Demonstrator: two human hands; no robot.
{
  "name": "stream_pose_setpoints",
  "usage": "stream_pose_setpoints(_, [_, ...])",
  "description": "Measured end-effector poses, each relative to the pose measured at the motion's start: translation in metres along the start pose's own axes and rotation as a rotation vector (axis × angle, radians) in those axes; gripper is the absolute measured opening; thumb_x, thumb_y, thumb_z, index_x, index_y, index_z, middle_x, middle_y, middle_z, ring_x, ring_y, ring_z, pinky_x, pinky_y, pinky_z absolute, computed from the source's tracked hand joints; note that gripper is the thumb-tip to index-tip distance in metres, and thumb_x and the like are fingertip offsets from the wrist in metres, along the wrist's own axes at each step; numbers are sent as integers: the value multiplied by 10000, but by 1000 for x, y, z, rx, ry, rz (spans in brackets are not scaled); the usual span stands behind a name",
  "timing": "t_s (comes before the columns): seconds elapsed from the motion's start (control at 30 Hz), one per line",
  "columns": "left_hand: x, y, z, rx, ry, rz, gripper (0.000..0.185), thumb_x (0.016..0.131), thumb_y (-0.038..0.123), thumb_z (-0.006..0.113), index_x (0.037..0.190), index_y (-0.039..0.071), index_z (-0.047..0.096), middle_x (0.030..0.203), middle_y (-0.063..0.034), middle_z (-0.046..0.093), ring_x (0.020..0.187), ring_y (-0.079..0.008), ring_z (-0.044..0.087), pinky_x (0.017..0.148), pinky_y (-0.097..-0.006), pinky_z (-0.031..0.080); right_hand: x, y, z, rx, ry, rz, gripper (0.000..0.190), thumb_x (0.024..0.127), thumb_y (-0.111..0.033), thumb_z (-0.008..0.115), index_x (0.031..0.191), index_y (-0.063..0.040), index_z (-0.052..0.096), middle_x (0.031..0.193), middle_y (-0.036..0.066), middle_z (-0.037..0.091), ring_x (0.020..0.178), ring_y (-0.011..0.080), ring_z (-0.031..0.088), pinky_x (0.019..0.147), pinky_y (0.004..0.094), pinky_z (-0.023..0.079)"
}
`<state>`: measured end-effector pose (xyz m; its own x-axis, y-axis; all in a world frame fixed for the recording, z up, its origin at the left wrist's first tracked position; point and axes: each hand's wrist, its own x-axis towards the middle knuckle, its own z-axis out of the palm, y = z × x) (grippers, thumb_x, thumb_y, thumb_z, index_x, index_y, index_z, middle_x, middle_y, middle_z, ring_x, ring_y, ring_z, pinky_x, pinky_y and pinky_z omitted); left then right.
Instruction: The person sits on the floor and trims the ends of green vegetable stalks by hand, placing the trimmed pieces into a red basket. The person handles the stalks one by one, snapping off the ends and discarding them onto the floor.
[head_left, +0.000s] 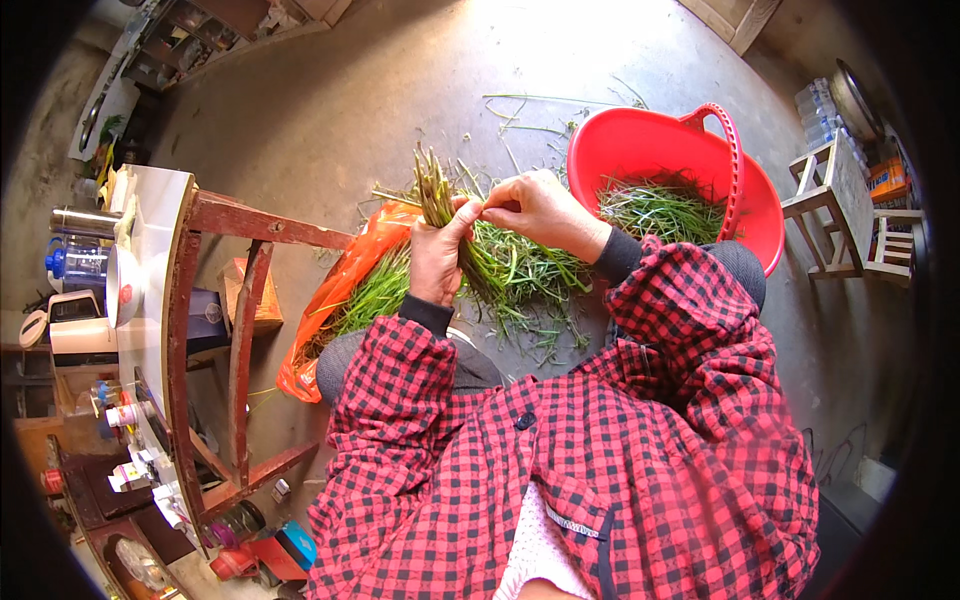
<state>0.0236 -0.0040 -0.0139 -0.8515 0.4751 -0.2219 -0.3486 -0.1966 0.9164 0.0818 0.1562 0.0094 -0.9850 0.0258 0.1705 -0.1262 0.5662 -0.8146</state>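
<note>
My left hand (441, 259) grips a bunch of thin green-brown stalks (429, 180), its cut-looking ends pointing away from me and its greener part hanging below the fist. Thumb and forefinger of my right hand (541, 210) come together in a pinch beside the left thumb, and whether a strand lies between them is too small to tell. Grassy greens (375, 292) fill an open orange plastic bag (311, 319) by my left knee. Beneath both hands, loose green leaves (532, 274) are heaped on the floor. More cut greens (660, 208) lie inside a red plastic tub (622, 142) at the right.
On the left stands a table with a red wooden frame (244, 330), bearing a white bowl (124, 285) and a clear jug (82, 259). A cardboard box (251, 296) sits beneath. Wooden stools (832, 202) stand far right. Stray stems (547, 97) litter the concrete floor (315, 127).
</note>
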Motion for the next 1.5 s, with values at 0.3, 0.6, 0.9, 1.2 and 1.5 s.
stream_pose_setpoints(0.3, [11,-5,-12,-297,73,-150,101,830,120,626,859,48,562,676,-7,545,539,-85,499,514,-234,455,3,5,-9,371,-246,202,184,778,-194,619,854,-38,679,663,74,645,541,111,580,511,264,455])
stream_pose_setpoints(0.6, [14,5,-29,-665,-288,-339,141,828,116,600,963,79,582,856,-19,584,600,-78,466,604,-255,426,7,19,-98,-290,324,-98,150,826,-104,578,951,-74,655,818,100,631,654,216,605,616,291,480])
stream_pose_setpoints(0.9, [8,9,-24,-638,-565,-402,373,724,38,554,1088,79,484,968,-60,552,693,-113,486,692,-286,422,-38,125,-149,-1052,53,177,95,767,-107,594,818,-54,654,819,139,617,731,286,616,694,375,501])
stream_pose_setpoints(1.2, [10,-3,-18,-210,-244,-286,269,884,232,557,1065,39,507,789,-42,565,623,-106,522,611,-285,485,-11,75,-87,-325,-79,166,281,765,-275,655,920,-40,655,783,109,658,741,188,635,681,308,498])
stream_pose_setpoints(1.5, [11,-11,-14,-458,-267,-376,289,899,241,433,1113,59,507,1003,-67,592,833,-194,595,693,-357,497,8,16,10,306,58,212,252,792,-252,632,866,-14,664,672,64,633,614,103,576,573,244,459])
